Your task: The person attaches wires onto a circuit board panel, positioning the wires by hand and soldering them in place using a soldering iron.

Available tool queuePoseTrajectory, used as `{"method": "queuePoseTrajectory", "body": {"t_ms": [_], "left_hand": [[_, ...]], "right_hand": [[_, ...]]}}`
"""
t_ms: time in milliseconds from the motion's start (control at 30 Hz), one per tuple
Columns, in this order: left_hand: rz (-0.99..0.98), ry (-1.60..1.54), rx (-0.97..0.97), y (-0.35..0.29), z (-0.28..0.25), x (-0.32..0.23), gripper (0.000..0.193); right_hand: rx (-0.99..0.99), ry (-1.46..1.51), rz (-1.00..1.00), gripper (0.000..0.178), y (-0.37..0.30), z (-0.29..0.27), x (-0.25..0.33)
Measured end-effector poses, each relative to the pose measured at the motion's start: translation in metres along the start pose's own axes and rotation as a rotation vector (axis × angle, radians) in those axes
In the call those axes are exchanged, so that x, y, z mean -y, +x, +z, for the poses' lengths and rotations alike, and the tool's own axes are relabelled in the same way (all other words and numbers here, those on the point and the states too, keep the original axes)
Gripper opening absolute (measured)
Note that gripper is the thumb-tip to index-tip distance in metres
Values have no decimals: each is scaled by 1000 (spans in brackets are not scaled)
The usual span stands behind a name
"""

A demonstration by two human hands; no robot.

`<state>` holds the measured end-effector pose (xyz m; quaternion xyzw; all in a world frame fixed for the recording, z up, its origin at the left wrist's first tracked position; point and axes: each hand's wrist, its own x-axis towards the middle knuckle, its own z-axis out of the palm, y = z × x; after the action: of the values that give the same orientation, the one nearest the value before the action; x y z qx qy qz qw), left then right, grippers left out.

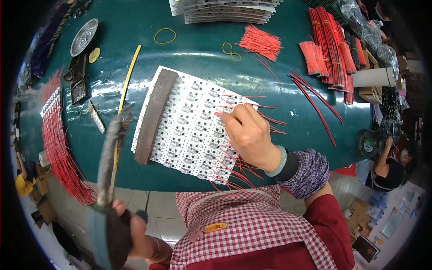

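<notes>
A white panel of small circuit boards [193, 130] lies tilted on the green table, with a dark flat bar [155, 117] across its left side. Several red wires [245, 173] stick out from its right and lower right edges. Over the panel's right part, my right hand [246, 130] is closed in a pinch, a bit of red wire showing at its fingertips. At the lower left my left hand [139, 236] grips the dark handle of what looks like a soldering iron [108, 166]. Its grey barrel points up and is blurred, left of the panel, apart from it.
Wired panels [56, 135] lie at the left edge, near a metal dish [84, 37] and a dark holder [80, 83]. A yellow strip [129, 76] lies left of the panel. Red wire bundles [330, 49], a loose red pile [260, 42] and stacked panels [229, 11] lie beyond.
</notes>
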<state>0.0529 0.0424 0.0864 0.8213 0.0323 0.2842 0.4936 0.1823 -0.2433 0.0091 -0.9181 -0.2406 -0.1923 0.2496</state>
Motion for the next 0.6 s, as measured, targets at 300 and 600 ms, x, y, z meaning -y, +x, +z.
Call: {"method": "queuePoseTrajectory", "body": {"t_ms": [300,600], "left_hand": [[-494,-158,128,-37,28,4,55],[-558,-141,314,-50,45,8,45]], "right_hand": [[136,-19,53,28,-7,-54,10],[57,114,-25,22,2,-22,-2]]}}
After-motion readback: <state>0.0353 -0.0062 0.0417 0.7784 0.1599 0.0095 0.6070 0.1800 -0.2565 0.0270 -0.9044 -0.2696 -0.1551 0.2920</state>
